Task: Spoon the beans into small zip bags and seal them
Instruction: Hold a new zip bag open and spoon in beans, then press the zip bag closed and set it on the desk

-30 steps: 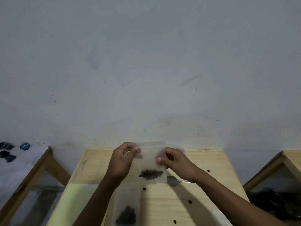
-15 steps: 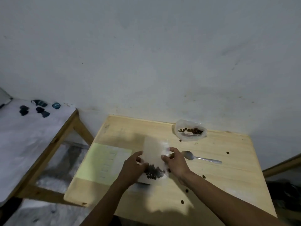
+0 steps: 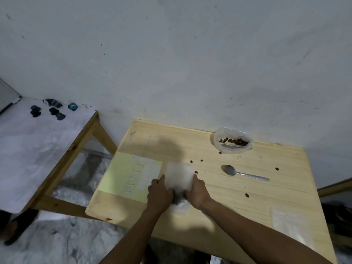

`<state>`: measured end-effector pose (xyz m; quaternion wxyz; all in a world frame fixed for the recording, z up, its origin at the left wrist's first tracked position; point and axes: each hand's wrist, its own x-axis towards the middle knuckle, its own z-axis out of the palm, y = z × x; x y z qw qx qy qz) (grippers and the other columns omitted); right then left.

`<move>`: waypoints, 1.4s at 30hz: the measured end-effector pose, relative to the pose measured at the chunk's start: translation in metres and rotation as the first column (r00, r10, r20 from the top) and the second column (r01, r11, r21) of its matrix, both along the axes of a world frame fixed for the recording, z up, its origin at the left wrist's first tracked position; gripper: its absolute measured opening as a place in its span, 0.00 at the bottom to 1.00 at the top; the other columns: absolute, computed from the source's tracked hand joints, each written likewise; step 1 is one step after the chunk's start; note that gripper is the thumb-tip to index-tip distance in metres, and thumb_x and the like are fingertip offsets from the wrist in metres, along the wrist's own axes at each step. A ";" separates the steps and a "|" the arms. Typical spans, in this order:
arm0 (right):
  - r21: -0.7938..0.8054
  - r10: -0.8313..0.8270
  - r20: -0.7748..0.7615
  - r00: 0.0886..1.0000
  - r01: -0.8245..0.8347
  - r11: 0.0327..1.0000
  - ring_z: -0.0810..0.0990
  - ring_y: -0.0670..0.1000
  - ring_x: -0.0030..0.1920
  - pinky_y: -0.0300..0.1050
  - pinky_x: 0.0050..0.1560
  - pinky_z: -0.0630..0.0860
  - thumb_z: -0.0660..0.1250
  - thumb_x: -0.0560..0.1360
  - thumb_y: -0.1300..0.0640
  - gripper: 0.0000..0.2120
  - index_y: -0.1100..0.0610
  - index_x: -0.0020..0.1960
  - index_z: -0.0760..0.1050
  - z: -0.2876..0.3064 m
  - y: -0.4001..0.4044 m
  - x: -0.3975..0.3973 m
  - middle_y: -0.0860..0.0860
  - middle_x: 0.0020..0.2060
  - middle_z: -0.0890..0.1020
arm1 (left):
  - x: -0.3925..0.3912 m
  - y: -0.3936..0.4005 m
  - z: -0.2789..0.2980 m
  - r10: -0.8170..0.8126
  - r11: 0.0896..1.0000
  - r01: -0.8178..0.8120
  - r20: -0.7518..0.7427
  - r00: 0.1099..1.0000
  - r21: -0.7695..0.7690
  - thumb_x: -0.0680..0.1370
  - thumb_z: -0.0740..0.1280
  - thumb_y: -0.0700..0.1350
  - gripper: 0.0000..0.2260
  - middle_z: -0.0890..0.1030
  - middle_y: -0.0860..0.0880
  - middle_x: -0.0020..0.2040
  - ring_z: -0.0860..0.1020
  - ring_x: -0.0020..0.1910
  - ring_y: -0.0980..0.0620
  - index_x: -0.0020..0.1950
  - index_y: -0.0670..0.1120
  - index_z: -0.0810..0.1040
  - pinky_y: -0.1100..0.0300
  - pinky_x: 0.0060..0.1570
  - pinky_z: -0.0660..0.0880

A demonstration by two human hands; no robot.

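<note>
near the worktop (image 3: 247,197) front, a blurred clear zip bag (image 3: 178,178) with dark beans (image 3: 178,195), gripped by left hand (image 3: 159,194) and right hand (image 3: 197,193).

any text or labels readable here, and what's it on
Nothing can be read.
Yellow-green sheet on the wooden table: a column of short printed lines, too small and blurred to quote.
Small blue object on the side table: a pale mark, illegible.

Zip bag (image 3: 178,176) motion-blurred; beans (image 3: 178,195) partly hidden between hands.
</note>
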<state>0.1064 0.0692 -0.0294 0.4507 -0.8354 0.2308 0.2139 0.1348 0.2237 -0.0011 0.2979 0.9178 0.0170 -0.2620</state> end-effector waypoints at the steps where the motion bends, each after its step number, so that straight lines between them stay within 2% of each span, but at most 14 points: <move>1: -0.022 0.008 -0.002 1.000 -0.008 1.000 0.77 0.54 0.46 0.39 0.34 0.70 0.68 0.71 0.54 0.24 0.59 0.63 0.66 0.000 0.000 0.001 0.59 0.56 0.75 | 0.001 -0.001 0.002 0.009 1.000 -0.009 0.000 1.000 0.008 0.77 0.62 0.50 0.24 0.71 0.40 0.62 0.71 0.61 0.38 0.72 0.48 0.65 0.48 0.60 0.71; 6: -0.066 0.020 0.045 0.999 -0.017 0.998 0.75 0.53 0.44 0.44 0.40 0.70 0.69 0.72 0.49 0.20 0.58 0.59 0.68 -0.002 0.002 -0.001 0.56 0.53 0.74 | 0.004 -0.003 -0.002 0.021 0.999 -0.021 0.010 1.000 0.032 0.79 0.62 0.49 0.26 0.69 0.39 0.64 0.71 0.62 0.38 0.76 0.45 0.61 0.46 0.62 0.71; 8: -0.028 0.019 0.050 0.999 -0.018 0.999 0.77 0.54 0.45 0.46 0.41 0.74 0.68 0.70 0.46 0.20 0.55 0.57 0.69 -0.006 -0.001 -0.002 0.55 0.51 0.77 | 0.005 -0.002 -0.003 0.015 0.999 -0.015 0.012 1.000 0.033 0.79 0.62 0.51 0.25 0.70 0.39 0.64 0.72 0.61 0.39 0.74 0.45 0.62 0.45 0.62 0.71; 11: 0.084 -0.032 0.090 0.995 0.024 0.996 0.73 0.52 0.40 0.54 0.41 0.73 0.67 0.71 0.46 0.11 0.49 0.45 0.68 0.001 -0.013 -0.007 0.51 0.40 0.75 | 0.009 -0.001 0.002 0.018 0.995 -0.024 0.060 0.998 0.097 0.80 0.60 0.55 0.26 0.69 0.40 0.67 0.70 0.64 0.39 0.75 0.47 0.62 0.45 0.63 0.70; 13: 0.147 -0.099 0.113 0.989 0.082 0.986 0.71 0.51 0.39 0.57 0.41 0.72 0.68 0.74 0.49 0.11 0.51 0.52 0.70 0.018 -0.027 -0.015 0.50 0.40 0.72 | 0.011 -0.004 0.009 0.027 0.991 -0.046 0.149 0.989 0.126 0.80 0.60 0.55 0.26 0.67 0.40 0.69 0.68 0.66 0.39 0.76 0.47 0.61 0.46 0.63 0.68; 15: 0.153 -0.138 0.099 0.985 0.121 0.981 0.73 0.52 0.49 0.48 0.48 0.72 0.68 0.76 0.49 0.24 0.51 0.69 0.64 0.033 -0.049 -0.027 0.50 0.51 0.71 | 0.012 -0.014 0.019 0.028 0.997 -0.045 0.246 0.969 0.063 0.81 0.61 0.53 0.24 0.69 0.41 0.68 0.69 0.65 0.40 0.75 0.47 0.64 0.46 0.63 0.69; 16: 0.129 -0.161 0.103 0.982 0.147 0.981 0.73 0.52 0.52 0.46 0.51 0.72 0.68 0.76 0.49 0.28 0.53 0.72 0.61 0.040 -0.062 -0.034 0.51 0.54 0.70 | 0.012 -0.022 0.023 0.024 1.000 -0.028 0.278 0.960 0.012 0.80 0.62 0.52 0.22 0.70 0.42 0.66 0.71 0.64 0.41 0.73 0.47 0.66 0.46 0.62 0.70; 20: -0.063 -0.237 0.186 0.954 0.252 0.966 0.75 0.51 0.49 0.45 0.50 0.73 0.70 0.75 0.56 0.26 0.61 0.70 0.68 0.056 -0.125 -0.065 0.55 0.52 0.75 | 0.013 -0.073 0.031 -0.028 0.981 0.084 0.298 0.954 -0.177 0.79 0.65 0.46 0.16 0.77 0.46 0.57 0.78 0.53 0.48 0.67 0.47 0.73 0.53 0.54 0.75; 25: -0.204 -0.383 0.145 0.912 0.407 0.890 0.77 0.57 0.58 0.46 0.59 0.74 0.69 0.76 0.57 0.29 0.60 0.74 0.66 0.047 -0.202 -0.124 0.61 0.62 0.74 | -0.011 -0.152 0.037 -0.271 0.913 0.303 0.148 0.951 -0.273 0.79 0.64 0.44 0.10 0.80 0.51 0.49 0.79 0.49 0.51 0.60 0.49 0.76 0.61 0.48 0.70; 31: -0.410 -0.471 -0.023 0.882 0.421 0.809 0.73 0.61 0.65 0.51 0.62 0.72 0.67 0.76 0.49 0.30 0.58 0.75 0.63 0.025 -0.245 -0.199 0.60 0.67 0.71 | -0.065 -0.222 0.022 -0.474 0.857 0.375 -0.255 0.843 -0.354 0.76 0.65 0.52 0.17 0.80 0.50 0.58 0.82 0.52 0.51 0.64 0.52 0.75 0.59 0.53 0.76; 34: -0.449 -0.473 -0.116 0.873 0.379 0.809 0.66 0.62 0.70 0.51 0.66 0.69 0.65 0.77 0.48 0.29 0.56 0.74 0.62 0.017 -0.244 -0.222 0.60 0.69 0.67 | -0.088 -0.245 0.015 -0.480 0.861 0.339 -0.386 0.788 -0.378 0.73 0.66 0.53 0.23 0.78 0.48 0.61 0.79 0.56 0.49 0.67 0.51 0.73 0.53 0.60 0.76; 37: -0.449 -0.483 -0.136 0.865 0.380 0.809 0.66 0.59 0.68 0.48 0.63 0.69 0.63 0.78 0.49 0.24 0.56 0.71 0.65 0.006 -0.237 -0.229 0.58 0.66 0.69 | -0.105 -0.261 0.013 -0.413 0.895 0.242 -0.490 0.768 -0.374 0.75 0.66 0.49 0.24 0.78 0.48 0.53 0.78 0.47 0.50 0.71 0.48 0.69 0.57 0.55 0.75; 39: -0.412 -0.530 -0.108 0.841 0.447 0.794 0.68 0.60 0.67 0.50 0.64 0.70 0.64 0.77 0.49 0.24 0.56 0.71 0.65 0.001 -0.232 -0.230 0.57 0.66 0.69 | -0.112 -0.269 0.014 -0.376 0.907 0.190 -0.518 0.768 -0.376 0.78 0.65 0.46 0.22 0.77 0.47 0.48 0.75 0.44 0.49 0.71 0.47 0.68 0.58 0.50 0.74; 42: -0.326 -0.614 -0.040 0.788 0.571 0.754 0.70 0.60 0.66 0.54 0.64 0.72 0.67 0.76 0.49 0.27 0.55 0.71 0.64 0.002 -0.227 -0.231 0.57 0.65 0.71 | -0.117 -0.277 0.015 -0.334 0.912 0.119 -0.544 0.770 -0.392 0.78 0.65 0.44 0.21 0.76 0.49 0.46 0.75 0.43 0.51 0.72 0.46 0.68 0.54 0.57 0.75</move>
